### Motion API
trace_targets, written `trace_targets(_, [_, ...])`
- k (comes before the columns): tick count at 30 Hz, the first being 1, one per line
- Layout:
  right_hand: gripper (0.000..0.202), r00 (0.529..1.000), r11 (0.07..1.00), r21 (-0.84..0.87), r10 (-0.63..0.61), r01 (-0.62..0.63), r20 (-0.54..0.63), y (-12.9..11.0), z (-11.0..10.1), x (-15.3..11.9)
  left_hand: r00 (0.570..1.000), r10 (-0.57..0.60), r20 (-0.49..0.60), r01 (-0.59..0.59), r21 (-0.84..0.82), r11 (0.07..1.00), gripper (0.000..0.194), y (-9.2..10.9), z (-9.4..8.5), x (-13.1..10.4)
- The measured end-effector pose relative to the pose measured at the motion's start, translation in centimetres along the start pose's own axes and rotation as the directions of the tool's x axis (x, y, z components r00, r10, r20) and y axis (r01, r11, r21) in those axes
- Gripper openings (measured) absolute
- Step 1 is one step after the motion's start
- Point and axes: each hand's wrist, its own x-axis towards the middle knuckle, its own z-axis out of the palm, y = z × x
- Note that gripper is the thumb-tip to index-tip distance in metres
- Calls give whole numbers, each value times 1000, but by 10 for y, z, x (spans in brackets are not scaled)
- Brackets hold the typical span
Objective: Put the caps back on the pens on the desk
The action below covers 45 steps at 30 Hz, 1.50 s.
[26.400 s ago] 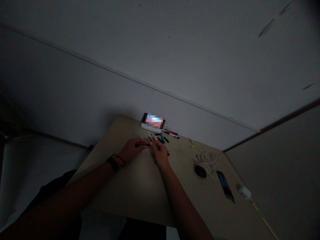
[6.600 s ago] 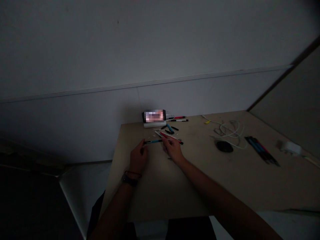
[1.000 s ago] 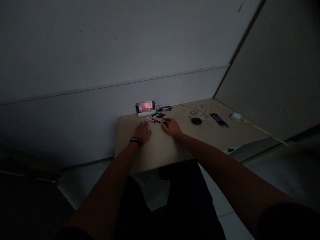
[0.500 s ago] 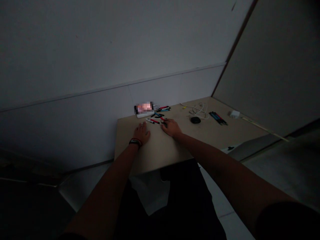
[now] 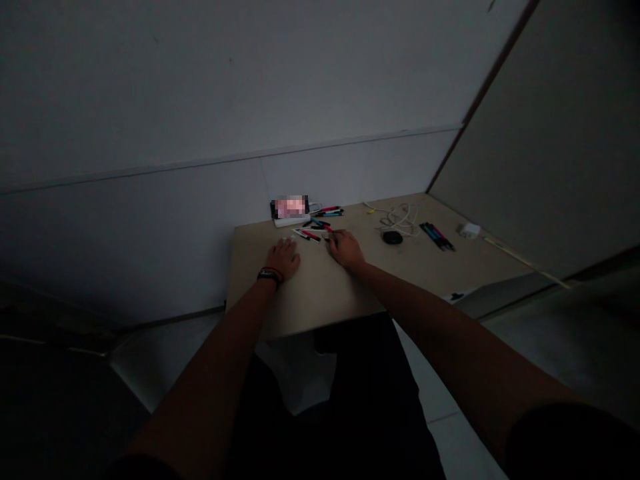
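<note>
My left hand (image 5: 283, 259) lies flat on the table, palm down with its fingers a little apart. Small white bits show by its fingertips. My right hand (image 5: 346, 249) rests to the right of it, its fingers curled around the dark end of what looks like a pen. Just ahead of both hands is a loose pile of pens (image 5: 311, 235) in red, black, white and blue. More pens (image 5: 330, 211) lie together behind that pile, near the wall. The undersides of the right fingers are hidden.
A phone (image 5: 290, 207) with a blurred screen leans on a white block (image 5: 293, 221) at the back. Rightward are a white cable (image 5: 403, 219), a black rounded object (image 5: 393, 238), a row of pens (image 5: 438, 237) and a white adapter (image 5: 470, 231). A wall borders the table's (image 5: 310, 300) back.
The camera view has shifted slightly. My left hand's fingers look a bit more spread. My right hand stays by the pens with its fingers curled.
</note>
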Motion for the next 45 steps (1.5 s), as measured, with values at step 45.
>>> trace_targets(45, [42,990,794,607,104,-27,-92,-79,49,-4,950,65,-307,-141,-233,962,59,2,-5,-1])
